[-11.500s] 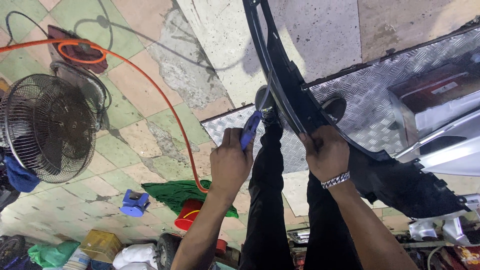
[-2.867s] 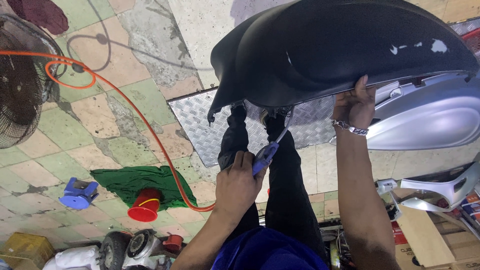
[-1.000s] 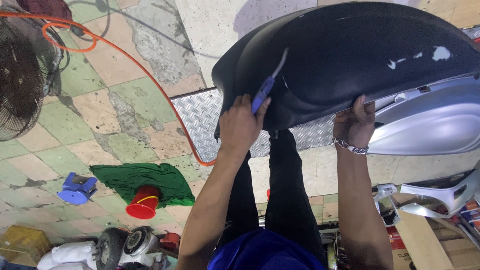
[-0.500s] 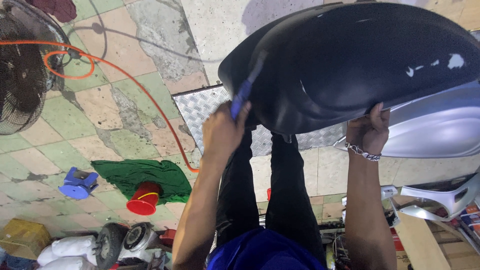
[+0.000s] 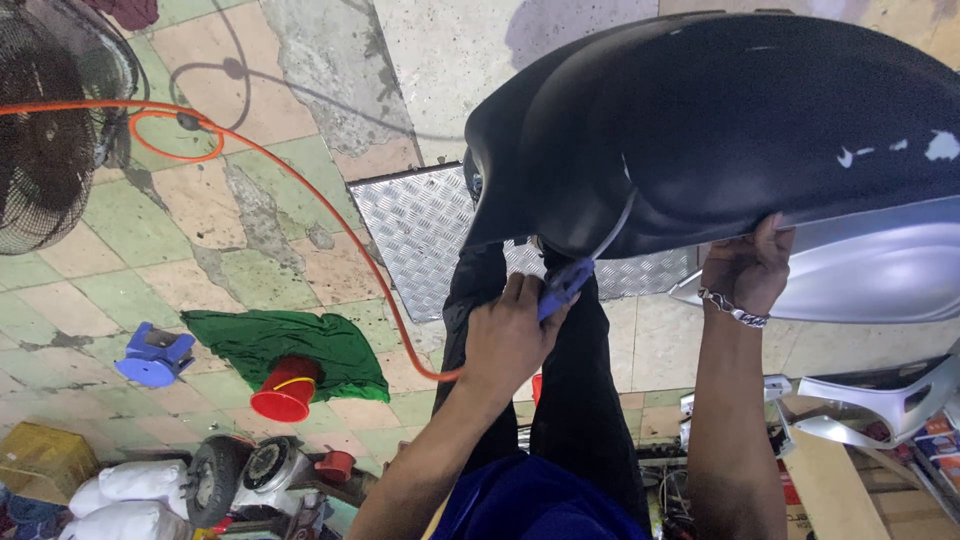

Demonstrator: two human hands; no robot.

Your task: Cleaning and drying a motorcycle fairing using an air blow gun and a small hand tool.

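Black scooter panel (image 5: 730, 130) held overhead-forward of both hands, long axis running left to right. Right hand (image 5: 745, 270) clamped on lower rim, nearer. Left hand (image 5: 510, 335) closed around blue-handled tool (image 5: 568, 285), tip touching panel underside. One panel, one tool; silver body panel (image 5: 880, 270) just behind.

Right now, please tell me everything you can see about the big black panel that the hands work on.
The black panel is a large curved shell, apparently matte plastic, with a few small white marks. It is raised above the tiled floor. The right hand grips its lower edge. The left hand holds a blue-handled tool whose thin shaft reaches the panel's underside. A silver panel lies just beside it.
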